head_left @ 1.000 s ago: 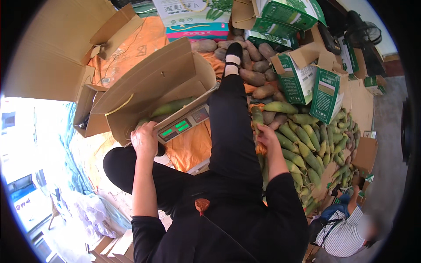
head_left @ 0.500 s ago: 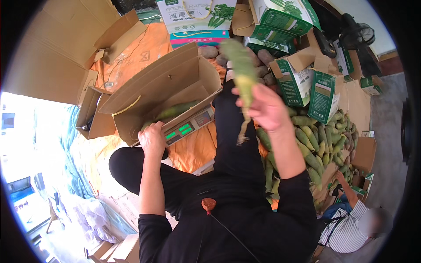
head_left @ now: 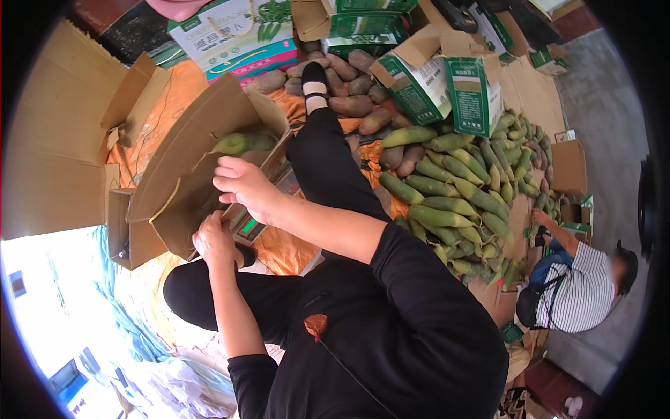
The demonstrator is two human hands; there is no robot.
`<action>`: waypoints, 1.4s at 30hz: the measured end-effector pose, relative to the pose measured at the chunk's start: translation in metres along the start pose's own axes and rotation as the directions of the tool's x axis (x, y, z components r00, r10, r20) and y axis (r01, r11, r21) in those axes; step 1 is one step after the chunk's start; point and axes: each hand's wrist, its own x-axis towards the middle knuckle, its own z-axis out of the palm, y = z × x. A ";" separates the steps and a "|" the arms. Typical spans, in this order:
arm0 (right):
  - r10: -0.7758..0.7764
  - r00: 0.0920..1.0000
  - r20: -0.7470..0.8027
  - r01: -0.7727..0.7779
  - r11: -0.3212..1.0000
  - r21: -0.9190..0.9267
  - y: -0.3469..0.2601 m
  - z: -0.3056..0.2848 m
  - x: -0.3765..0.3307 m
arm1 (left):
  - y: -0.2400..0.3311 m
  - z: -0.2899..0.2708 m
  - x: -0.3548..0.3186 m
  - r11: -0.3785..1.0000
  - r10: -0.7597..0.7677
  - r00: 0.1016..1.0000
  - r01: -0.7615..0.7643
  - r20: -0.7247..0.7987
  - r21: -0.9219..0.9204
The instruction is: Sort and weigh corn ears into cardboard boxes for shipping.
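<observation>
An open cardboard box [head_left: 199,133] with a yellow cord handle [head_left: 166,202] stands tilted in front of me. A green radish [head_left: 244,143] lies inside, toward its far end. My left hand [head_left: 214,241] is closed on the box's near edge. Over the box opening is my right hand [head_left: 244,187], its fingers loosely bent and apart, with no radish visible in them. Beside the box's near side a scale [head_left: 250,227] shows a lit green display, partly covered by my right forearm. The box floor is partly hidden by my hands.
Many green radishes [head_left: 453,202] are heaped to my right. Reddish-brown roots [head_left: 352,105] lie around my foot. Green-and-white cartons [head_left: 419,84] stand at the back, and a printed box [head_left: 237,35] beyond. A person in a striped shirt [head_left: 579,286] sits at the right.
My right hand has moved left from above my leg to the box, and the radish it held is out of its grasp. The view has shifted toward the right.
</observation>
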 end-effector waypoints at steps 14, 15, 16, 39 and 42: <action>-0.577 0.793 -0.195 0.225 0.574 -0.787 -0.153 -0.269 -0.038 | 0.005 -0.006 0.001 0.999 -0.011 0.999 0.013 0.044 -0.044; -0.634 0.745 -0.209 0.103 0.419 -0.902 -0.146 -0.312 -0.036 | 0.006 -0.005 0.002 0.999 0.000 0.999 0.002 0.051 -0.044; -0.632 0.742 -0.225 -0.039 0.294 -0.955 -0.136 -0.353 -0.041 | 0.006 -0.003 0.003 0.999 0.002 0.999 0.000 0.032 -0.049; -0.439 0.776 -0.453 -0.628 -0.463 -0.626 -0.082 -0.402 -0.109 | 0.003 -0.002 0.000 0.998 -0.045 0.998 0.043 0.040 0.050; -0.538 0.749 -0.387 -0.579 -0.245 -0.778 -0.099 -0.403 -0.093 | 0.007 -0.004 0.001 0.999 -0.043 0.998 0.043 0.053 -0.003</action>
